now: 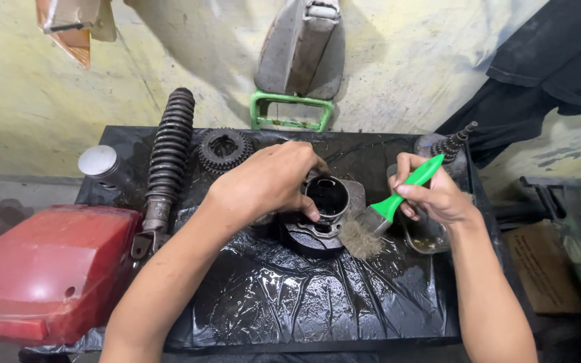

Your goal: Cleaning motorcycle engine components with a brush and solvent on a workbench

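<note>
My left hand [267,180] grips a dark metal engine cylinder [324,215] from above, its open bore facing up, on a wet black plastic-covered tray [304,296]. My right hand [435,195] holds a green-handled brush [398,198]. The brush's worn bristles [359,236] rest against the cylinder's right side.
A black coil shock absorber [168,154] and a toothed sprocket [224,149] lie at the tray's back left. A round silver lid [98,161] sits further left, a red plastic cover [48,269] at the near left. A small container of liquid [427,238] is under my right hand. A green metal frame [292,111] stands behind.
</note>
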